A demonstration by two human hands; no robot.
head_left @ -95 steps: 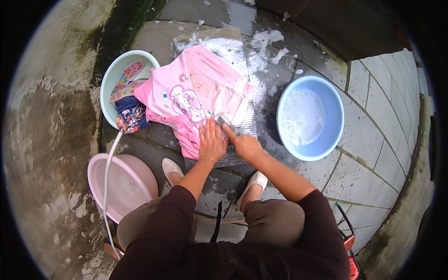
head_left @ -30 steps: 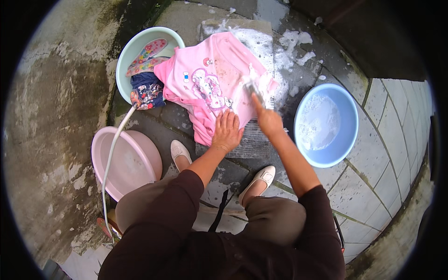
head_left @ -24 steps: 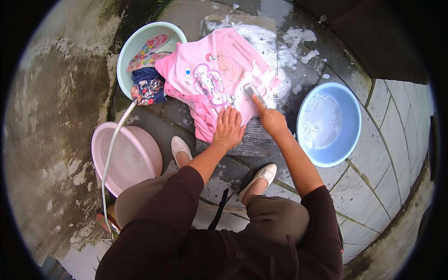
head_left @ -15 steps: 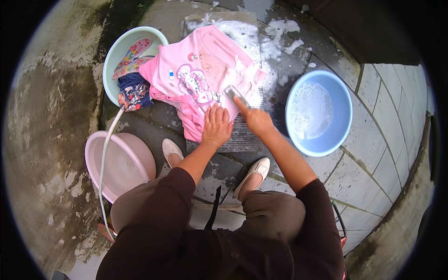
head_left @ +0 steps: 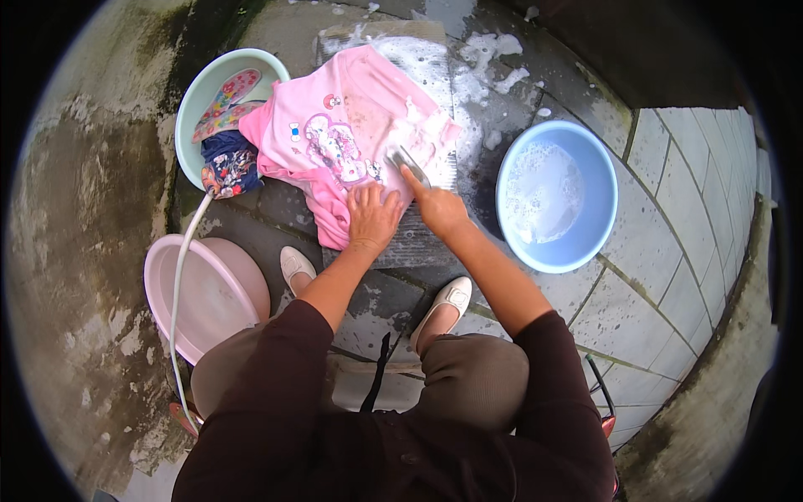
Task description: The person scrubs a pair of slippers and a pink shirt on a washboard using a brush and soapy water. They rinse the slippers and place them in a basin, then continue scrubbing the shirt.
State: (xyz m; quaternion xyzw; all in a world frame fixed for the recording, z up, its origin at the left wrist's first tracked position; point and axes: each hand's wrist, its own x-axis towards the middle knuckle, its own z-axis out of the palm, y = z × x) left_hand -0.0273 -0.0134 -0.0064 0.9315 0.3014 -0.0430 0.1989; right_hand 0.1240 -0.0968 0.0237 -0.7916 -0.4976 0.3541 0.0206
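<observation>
A pink long-sleeved shirt (head_left: pixel 364 88) with a cartoon print lies spread over a grey ridged board (head_left: pixel 418 243) on the ground. White lather covers part of its right side. My right hand (head_left: pixel 441 211) is closed around a scrubbing brush (head_left: pixel 410 165), which presses on the shirt beside the lather. The brush's bristles are hidden beneath it. My left hand (head_left: pixel 374 219) lies flat with fingers spread on the lower part of the shirt, just left of the brush.
A pale green basin (head_left: pixel 186 138) at the left holds patterned clothes. Below it stands a pink basin (head_left: pixel 201 309), with a whitish hose (head_left: pixel 177 293) running across its rim. At the right is a blue basin (head_left: pixel 606 201) of sudsy water. Foam (head_left: pixel 485 58) spots the paving.
The whole scene has slid slightly left and up in the picture. My left hand and the brush in my right hand stay at nearly the same place on the shirt.
</observation>
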